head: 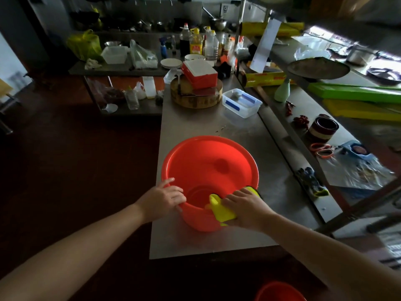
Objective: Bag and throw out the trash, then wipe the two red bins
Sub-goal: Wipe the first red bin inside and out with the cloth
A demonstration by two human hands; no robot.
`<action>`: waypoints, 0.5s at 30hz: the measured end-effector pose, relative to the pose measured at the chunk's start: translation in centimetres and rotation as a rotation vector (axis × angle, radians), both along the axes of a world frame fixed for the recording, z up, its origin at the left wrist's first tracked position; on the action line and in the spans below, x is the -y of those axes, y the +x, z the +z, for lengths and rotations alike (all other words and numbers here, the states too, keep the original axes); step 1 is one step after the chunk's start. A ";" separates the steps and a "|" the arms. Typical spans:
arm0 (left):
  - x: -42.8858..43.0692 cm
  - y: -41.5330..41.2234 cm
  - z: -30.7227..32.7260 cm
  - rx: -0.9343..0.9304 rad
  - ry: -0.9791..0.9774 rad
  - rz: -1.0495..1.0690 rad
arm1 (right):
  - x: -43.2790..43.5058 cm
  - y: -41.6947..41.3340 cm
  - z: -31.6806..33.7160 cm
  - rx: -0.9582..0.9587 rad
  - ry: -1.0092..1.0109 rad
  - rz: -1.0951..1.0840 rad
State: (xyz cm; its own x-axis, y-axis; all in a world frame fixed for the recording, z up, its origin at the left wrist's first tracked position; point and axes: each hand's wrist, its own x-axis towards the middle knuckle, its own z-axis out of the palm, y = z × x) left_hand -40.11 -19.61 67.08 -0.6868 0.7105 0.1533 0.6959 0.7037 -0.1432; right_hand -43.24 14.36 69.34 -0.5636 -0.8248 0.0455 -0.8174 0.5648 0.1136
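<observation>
A: Forearms [91,246], item one: yours, both bare, reaching in from the bottom edge toward the near end of the table [195,242].

B: Item two, your left hand [162,199]: fingers curled over the bin's near-left rim and gripping it, with the index finger lying straighter along the edge.

A: Item three, the bin [208,161]: red, round, standing on the table's near end, mouth open toward you.

B: Item four, your right hand [245,210]: clamped on the cloth [221,210], pressing it against the near-right rim.

A: Cloth, noted: yellow, folded over that rim, partly inside the bin and partly down its outer wall.

B: Item five, second bin [280,292]: red, cut off by the bottom edge, below the table's end and well apart from your hands.

A: Farther up the table: a round chopping block [196,98] with a red box [199,73] resting on it, and a clear tub [242,103] just beside the block.
</observation>
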 end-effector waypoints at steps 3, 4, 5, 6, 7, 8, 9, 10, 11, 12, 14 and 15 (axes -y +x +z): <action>1.6 -1.4 1.1 0.044 -0.044 0.142 | -1.5 -1.9 0.4 0.017 0.039 0.018; 1.4 -1.8 1.6 0.082 -0.102 0.189 | -1.4 -2.1 0.6 0.036 0.066 0.013; 1.0 -2.0 2.0 0.115 -0.178 0.219 | -1.0 -2.1 0.7 0.039 0.083 0.012; 0.5 -2.1 2.3 0.133 -0.259 0.228 | -0.6 -1.9 0.8 0.030 0.101 0.014; -0.2 -1.9 2.5 0.144 -0.318 0.220 | 0.1 -1.4 0.8 0.006 0.110 0.017; -1.0 -1.5 2.6 0.150 -0.353 0.201 | 0.9 -0.8 0.7 -0.019 0.104 0.008; -2.0 -0.9 2.6 0.159 -0.365 0.178 | 2.1 -0.1 0.5 -0.040 0.090 -0.007; -3.2 -0.3 2.4 0.180 -0.357 0.167 | 3.3 0.6 0.3 -0.018 0.084 -0.030; -4.4 0.4 2.2 0.209 -0.328 0.170 | 4.6 1.2 0.0 0.017 0.077 -0.063; -5.4 0.9 2.0 0.231 -0.284 0.180 | 5.6 1.7 -0.3 0.079 0.088 -0.120; -6.0 1.5 1.8 0.250 -0.178 0.195 | 6.5 2.2 -0.7 0.131 0.091 -0.174; -5.5 1.6 1.9 0.262 -0.138 0.187 | 6.2 2.2 -0.5 0.132 0.086 -0.163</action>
